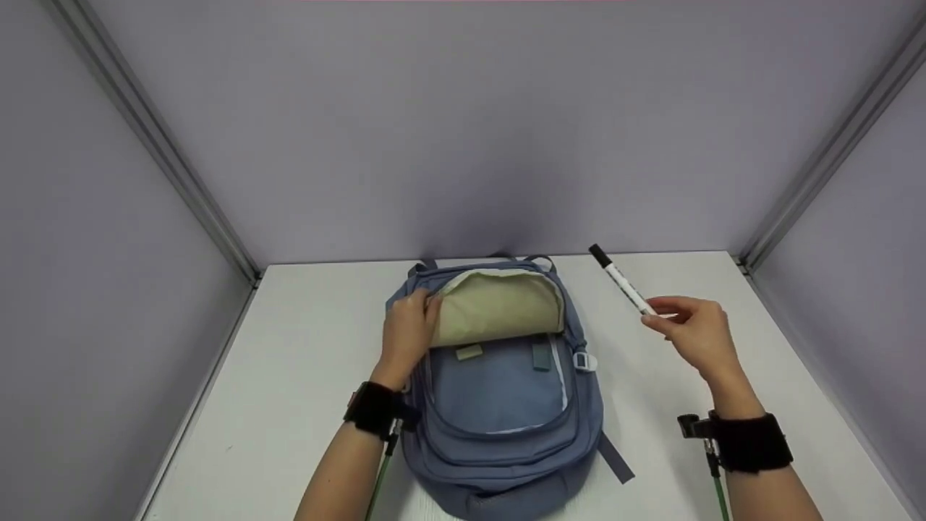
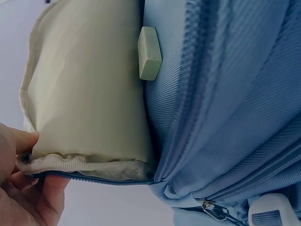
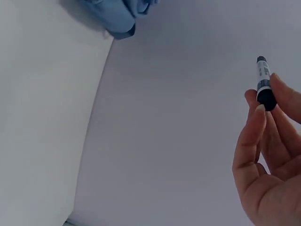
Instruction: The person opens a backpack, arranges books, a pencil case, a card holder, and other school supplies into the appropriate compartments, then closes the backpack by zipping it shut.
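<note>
A blue backpack [image 1: 499, 405] lies on the white table with its front pocket unzipped and the cream-lined flap [image 1: 499, 307] folded back. My left hand [image 1: 407, 329] pinches the flap's edge at its left side, thumb on the lining [image 2: 89, 89] and fingers beneath the zip. Inside the pocket sit a small pale block [image 2: 149, 54] and a teal block [image 1: 541, 357]. To the right of the bag, my right hand [image 1: 698, 333] holds a white marker [image 1: 626, 286] with a black cap above the table. Thumb and fingertips grip it near the end opposite the cap, which points up and left.
A white buckle [image 1: 584, 362] is on the bag's right side, and a loose strap [image 1: 615, 457] trails onto the table [image 1: 304, 362]. Grey panels [image 1: 492, 130] stand behind the table and along both sides. Each wrist wears a black band [image 1: 752, 443] with a camera and green cable.
</note>
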Available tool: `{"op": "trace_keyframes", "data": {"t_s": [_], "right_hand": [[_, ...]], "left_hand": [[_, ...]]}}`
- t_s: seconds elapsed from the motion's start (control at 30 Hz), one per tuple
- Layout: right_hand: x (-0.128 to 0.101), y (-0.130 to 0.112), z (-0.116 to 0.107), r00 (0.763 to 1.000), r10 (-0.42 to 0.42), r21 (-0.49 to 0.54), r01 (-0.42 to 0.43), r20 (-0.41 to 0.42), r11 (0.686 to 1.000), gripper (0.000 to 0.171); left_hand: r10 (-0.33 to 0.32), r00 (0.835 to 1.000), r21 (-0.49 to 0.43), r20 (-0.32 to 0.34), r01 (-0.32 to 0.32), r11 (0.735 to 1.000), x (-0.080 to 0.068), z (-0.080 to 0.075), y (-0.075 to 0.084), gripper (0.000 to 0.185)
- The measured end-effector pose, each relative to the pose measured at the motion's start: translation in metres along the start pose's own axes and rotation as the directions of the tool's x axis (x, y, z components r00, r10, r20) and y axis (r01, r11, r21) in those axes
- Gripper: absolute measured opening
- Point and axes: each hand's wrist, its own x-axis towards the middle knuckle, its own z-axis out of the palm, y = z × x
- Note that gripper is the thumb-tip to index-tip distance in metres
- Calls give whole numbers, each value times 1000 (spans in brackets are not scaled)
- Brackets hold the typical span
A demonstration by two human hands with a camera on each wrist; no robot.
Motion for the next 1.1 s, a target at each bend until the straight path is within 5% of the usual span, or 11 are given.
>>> {"op": "trace_keyframes", "data": {"t_s": [0.17, 0.43, 0.53, 0.83, 1.1], "right_hand": [[-9, -24, 16, 979, -62, 32, 57, 193, 998, 25], [-24, -34, 53, 890, -145, 20, 151, 432, 988, 20], [-29, -34, 71, 885, -162, -31, 195, 437, 980, 16], [-37, -36, 125, 934, -156, -243, 241, 321, 940, 17], [-33, -39, 151, 920, -293, -224, 353, 261, 908, 18]], "left_hand": [[-2, 1000, 10, -7, 2, 1000, 1, -1, 0, 21], [-8, 1000, 8, -1, 8, 1000, 1, -2, 3, 21], [0, 1000, 14, -19, 0, 1000, 0, -2, 3, 21], [41, 995, 24, -87, -39, 999, -2, -1, 2, 21], [50, 993, 25, -106, -47, 999, -1, -3, 1, 21]]}}
